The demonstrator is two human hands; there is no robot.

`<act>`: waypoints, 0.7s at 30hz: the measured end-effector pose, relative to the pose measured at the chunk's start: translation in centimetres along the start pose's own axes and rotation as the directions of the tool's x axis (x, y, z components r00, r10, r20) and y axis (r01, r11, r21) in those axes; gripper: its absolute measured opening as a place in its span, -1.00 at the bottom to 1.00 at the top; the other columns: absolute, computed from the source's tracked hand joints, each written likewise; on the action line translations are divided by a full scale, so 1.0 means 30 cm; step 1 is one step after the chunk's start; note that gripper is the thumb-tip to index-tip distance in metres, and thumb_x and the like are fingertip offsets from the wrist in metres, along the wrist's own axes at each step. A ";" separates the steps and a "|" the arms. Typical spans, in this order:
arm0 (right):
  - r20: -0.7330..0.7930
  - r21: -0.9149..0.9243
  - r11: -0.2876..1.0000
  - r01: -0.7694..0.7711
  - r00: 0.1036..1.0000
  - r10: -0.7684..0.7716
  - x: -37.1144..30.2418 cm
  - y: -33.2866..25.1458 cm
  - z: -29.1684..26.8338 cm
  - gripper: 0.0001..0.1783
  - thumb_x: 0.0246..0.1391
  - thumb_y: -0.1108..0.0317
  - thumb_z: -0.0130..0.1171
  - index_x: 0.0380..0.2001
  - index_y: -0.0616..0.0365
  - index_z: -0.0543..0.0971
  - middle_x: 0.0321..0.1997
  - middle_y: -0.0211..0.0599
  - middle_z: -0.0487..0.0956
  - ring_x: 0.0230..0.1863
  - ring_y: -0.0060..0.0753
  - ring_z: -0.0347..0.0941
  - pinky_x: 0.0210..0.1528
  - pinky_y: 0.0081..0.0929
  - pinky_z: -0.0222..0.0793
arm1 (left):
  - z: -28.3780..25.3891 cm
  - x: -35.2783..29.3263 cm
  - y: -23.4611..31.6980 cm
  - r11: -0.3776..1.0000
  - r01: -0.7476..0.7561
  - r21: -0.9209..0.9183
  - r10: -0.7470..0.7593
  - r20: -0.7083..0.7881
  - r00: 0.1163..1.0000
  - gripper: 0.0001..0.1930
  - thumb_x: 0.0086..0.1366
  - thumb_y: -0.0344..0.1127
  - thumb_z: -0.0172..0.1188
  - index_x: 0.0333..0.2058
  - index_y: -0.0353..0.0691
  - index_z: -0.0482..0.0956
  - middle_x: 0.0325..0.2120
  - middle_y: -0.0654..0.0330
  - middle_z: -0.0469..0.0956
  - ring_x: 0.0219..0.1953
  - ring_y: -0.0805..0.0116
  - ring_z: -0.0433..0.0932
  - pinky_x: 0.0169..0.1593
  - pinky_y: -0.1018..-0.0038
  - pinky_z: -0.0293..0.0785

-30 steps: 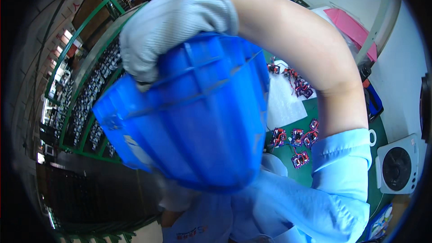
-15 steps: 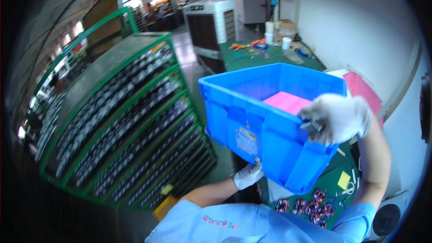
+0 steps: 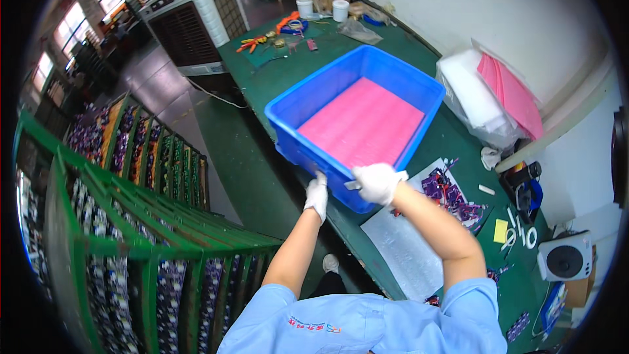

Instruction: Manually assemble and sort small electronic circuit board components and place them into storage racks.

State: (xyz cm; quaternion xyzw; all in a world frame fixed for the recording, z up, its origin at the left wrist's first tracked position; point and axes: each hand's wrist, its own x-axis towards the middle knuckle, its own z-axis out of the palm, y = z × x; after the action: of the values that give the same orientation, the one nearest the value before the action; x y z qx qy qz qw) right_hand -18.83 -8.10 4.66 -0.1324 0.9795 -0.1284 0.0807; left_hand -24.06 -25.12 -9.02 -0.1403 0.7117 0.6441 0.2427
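Observation:
A blue plastic bin [image 3: 293, 146] with a pink foam sheet [image 3: 363, 121] on its bottom is over the green table [image 3: 262, 82], its near-left side out past the table's edge. My right hand [image 3: 377, 183], in a white glove, is closed on the rim at the near corner. Something small and pale grey shows at its fingers; I cannot make out what. Also gloved, my left hand [image 3: 316, 196] grips the bin's near-left side lower down, fingers pointing up and partly hidden. Whether the bin's base touches the tabletop cannot be seen.
Circuit boards with wires [image 3: 449, 196] lie on a translucent sheet [image 3: 406, 249] right of the bin. Green racks [image 3: 131, 249] full of boards stand left. Pliers [image 3: 251, 44] and white tubs [image 3: 341, 10] are at the far end; packed foam sheets [image 3: 472, 95] lean by the wall.
The bin has come down from a raised, tilted position to table level, both hands still on it. My view has turned right and downward, bringing more of the tabletop into sight.

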 end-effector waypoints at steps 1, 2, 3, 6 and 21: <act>0.054 0.050 0.997 -0.061 0.997 0.058 0.035 -0.013 0.059 -0.76 -0.19 0.36 0.01 -0.37 0.20 0.46 -0.54 0.07 0.53 -0.43 0.06 0.52 -0.36 -0.13 0.42 | -0.009 -0.019 0.045 0.995 -0.099 -0.018 0.095 -0.143 0.985 -0.26 0.28 0.29 -0.26 -0.05 -0.39 0.39 -0.10 0.00 0.43 -0.06 0.21 0.41 0.04 0.42 0.30; -0.001 0.104 0.992 -0.068 0.998 0.068 0.066 -0.024 0.138 -0.77 -0.14 0.35 0.00 -0.36 0.21 0.45 -0.50 0.06 0.54 -0.40 0.06 0.52 -0.35 -0.12 0.42 | -0.031 -0.016 0.069 0.984 -0.120 -0.131 0.096 -0.179 0.979 -0.27 0.29 0.27 -0.27 0.00 -0.39 0.36 -0.06 0.01 0.42 -0.04 0.20 0.40 0.05 0.40 0.29; -0.188 0.182 0.983 -0.009 0.981 0.044 0.086 -0.026 0.230 -0.75 -0.11 0.34 0.00 -0.31 0.21 0.44 -0.43 0.07 0.55 -0.37 0.06 0.52 -0.35 -0.12 0.42 | -0.048 0.002 0.092 0.959 -0.150 -0.242 0.098 -0.215 0.972 -0.27 0.30 0.25 -0.27 0.05 -0.38 0.32 -0.03 0.03 0.41 -0.01 0.19 0.39 0.07 0.38 0.27; -0.127 0.262 0.955 -0.140 0.976 0.178 0.081 -0.142 0.301 -0.72 -0.10 0.33 0.02 -0.27 0.20 0.40 -0.42 0.03 0.54 -0.39 0.02 0.51 -0.40 -0.13 0.42 | -0.072 0.019 0.148 0.964 -0.175 -0.200 0.164 -0.073 0.984 -0.26 0.27 0.15 -0.08 0.18 -0.38 0.09 0.07 -0.01 0.32 0.07 0.17 0.34 0.12 0.33 0.24; -0.054 0.639 0.578 -0.507 0.721 0.691 -0.845 -0.117 0.598 -0.83 -0.03 0.29 0.12 -0.38 0.14 0.54 -0.42 -0.06 0.56 -0.38 -0.03 0.51 -0.35 -0.28 0.43 | -0.173 0.167 0.085 0.706 -0.074 0.704 0.308 -0.211 0.928 -0.28 0.07 -0.07 0.15 0.12 -0.37 0.12 0.04 -0.23 0.27 0.06 -0.13 0.34 0.11 0.20 0.29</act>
State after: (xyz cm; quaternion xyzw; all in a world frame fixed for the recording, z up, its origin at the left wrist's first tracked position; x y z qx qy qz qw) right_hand 9.56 -8.39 -8.35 0.2632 0.8757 -0.4048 0.0076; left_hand -30.43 -29.34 -9.23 -0.0656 0.9383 0.3267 0.0924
